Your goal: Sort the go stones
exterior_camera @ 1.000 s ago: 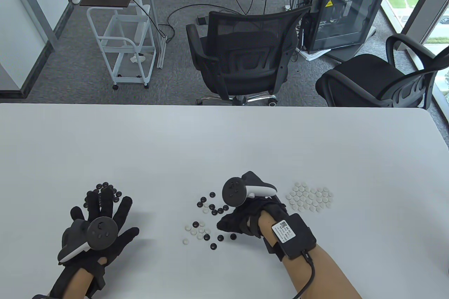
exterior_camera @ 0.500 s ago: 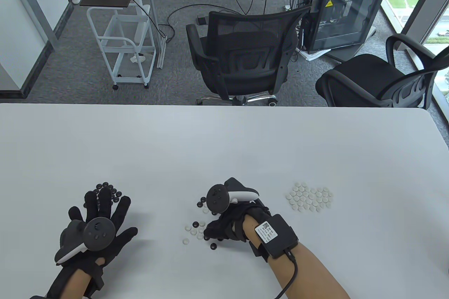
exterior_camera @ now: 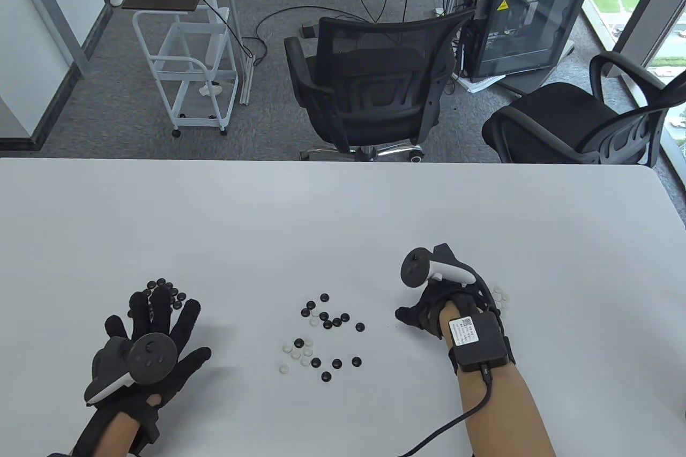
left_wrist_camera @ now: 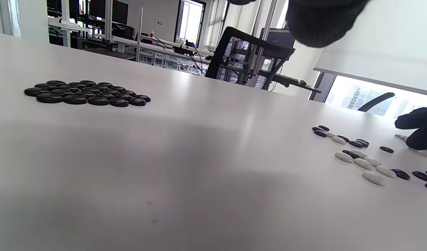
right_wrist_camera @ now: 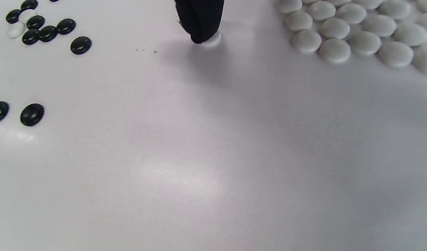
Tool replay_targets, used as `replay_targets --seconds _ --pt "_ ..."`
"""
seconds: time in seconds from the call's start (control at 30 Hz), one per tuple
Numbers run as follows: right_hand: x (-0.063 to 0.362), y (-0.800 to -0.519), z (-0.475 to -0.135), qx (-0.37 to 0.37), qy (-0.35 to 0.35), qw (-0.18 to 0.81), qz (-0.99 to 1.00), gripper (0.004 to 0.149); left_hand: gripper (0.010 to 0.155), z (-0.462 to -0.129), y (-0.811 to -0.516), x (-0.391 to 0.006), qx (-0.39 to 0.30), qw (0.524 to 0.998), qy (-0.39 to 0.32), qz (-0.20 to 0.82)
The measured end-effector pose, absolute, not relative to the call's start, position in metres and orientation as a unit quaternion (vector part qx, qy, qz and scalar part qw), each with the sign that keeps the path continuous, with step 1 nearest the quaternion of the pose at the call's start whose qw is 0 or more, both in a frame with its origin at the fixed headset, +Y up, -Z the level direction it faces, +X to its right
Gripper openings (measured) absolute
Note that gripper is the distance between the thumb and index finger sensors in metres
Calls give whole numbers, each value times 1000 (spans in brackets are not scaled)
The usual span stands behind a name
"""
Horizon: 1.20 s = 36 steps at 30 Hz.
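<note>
1. White table [exterior_camera: 343, 210] filling the lower half of the table view, with grey carpet beyond its far edge.
2. Past the table: a black mesh office chair [exterior_camera: 370, 82] at centre, a second black chair [exterior_camera: 579, 119] to the right, a glass-sided computer case [exterior_camera: 525, 23] behind them, and a white wire cart [exterior_camera: 185, 66] to the left.
3. Left hand [exterior_camera: 153, 342] lying flat on the table at lower left, palm down, fingers straight and spread, holding nothing; tracker strapped over its back; fingertips reaching to the near edge of the black pile.
4. Right hand [exterior_camera: 439, 307] at centre right, tracker on top and a black box with a cable strapped at the wrist, covering most of the white pile from above. In the right wrist view, fingertips [right_wrist_camera: 199, 21] drawn together and pointing down, pressed onto a single white stone [right_wrist_camera: 210, 40] that sits on the table just beside the white pile; fingers bunched around that stone, though how firmly cannot be told.
5. Sorted white pile [right_wrist_camera: 356, 31], packed tight in flat rows, at the right of the table; only a few of its stones [exterior_camera: 499, 296] peeking out beside the right wrist from above.
6. Sorted black pile [left_wrist_camera: 84, 93], a tight flat cluster at the left, just beyond the left fingertips.
7. Unsorted mixed stones [exterior_camera: 321, 336] scattered loosely at table centre between the two hands, black and white intermingled, well apart from both piles.
</note>
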State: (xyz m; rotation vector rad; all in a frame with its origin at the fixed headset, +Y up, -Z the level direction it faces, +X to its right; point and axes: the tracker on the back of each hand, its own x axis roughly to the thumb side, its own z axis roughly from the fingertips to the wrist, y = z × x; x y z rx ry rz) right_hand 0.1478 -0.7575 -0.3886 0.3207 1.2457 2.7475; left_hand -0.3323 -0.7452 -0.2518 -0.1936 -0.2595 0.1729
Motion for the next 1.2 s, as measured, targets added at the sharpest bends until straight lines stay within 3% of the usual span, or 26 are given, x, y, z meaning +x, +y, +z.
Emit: replay_targets --seconds 0.4,0.57,0.87,1.07,1.2 --pt "177 -756 -397 48 392 46 918 67 80 -252 -745 -333 -98 983 -128 88" --pt "171 -749 -395 67 381 77 919 68 80 -252 -745 -332 -99 983 -128 88" --pt "95 -727 -377 213 366 90 901 68 80 -253 -745 -331 -100 983 -127 85" --pt "24 -732 -356 320 386 79 862 67 80 -252 -745 -330 -97 983 -128 83" --pt "-5 -742 -352 347 396 75 847 68 80 -252 -744 -330 -87 985 -126 84"
